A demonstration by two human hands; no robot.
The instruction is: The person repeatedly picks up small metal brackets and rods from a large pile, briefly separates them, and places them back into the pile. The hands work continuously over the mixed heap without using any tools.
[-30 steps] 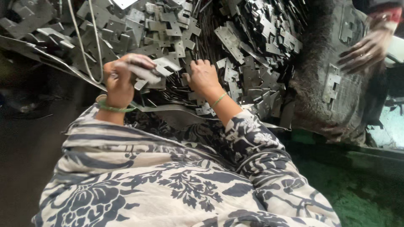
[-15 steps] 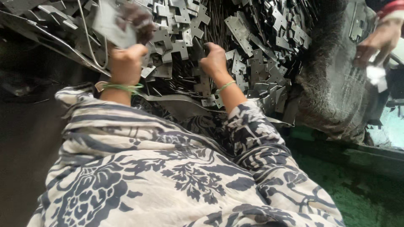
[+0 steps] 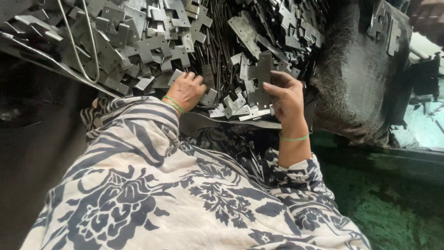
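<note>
A large pile of flat grey stamped metal plates (image 3: 152, 46) fills the top of the view. My left hand (image 3: 187, 89), green bangle at the wrist, lies knuckles-up on the near edge of the pile, fingers curled around a small metal plate (image 3: 209, 97). My right hand (image 3: 287, 99), also with a green bangle, is raised in front of the pile and grips a cross-shaped metal plate (image 3: 260, 74) upright between thumb and fingers. Thin dark rods (image 3: 222, 44) lie among the plates between my hands.
A bent wire loop (image 3: 76, 46) hangs over the left of the pile. A dark rough block (image 3: 365, 78) with a few plates on it stands at right. Another person's hand (image 3: 428, 9) shows at the top right. Green floor (image 3: 402, 208) lies below right.
My left hand came down from holding plates up high to the pile's near edge. My right hand lifted off the pile and now holds a cross-shaped plate upright.
</note>
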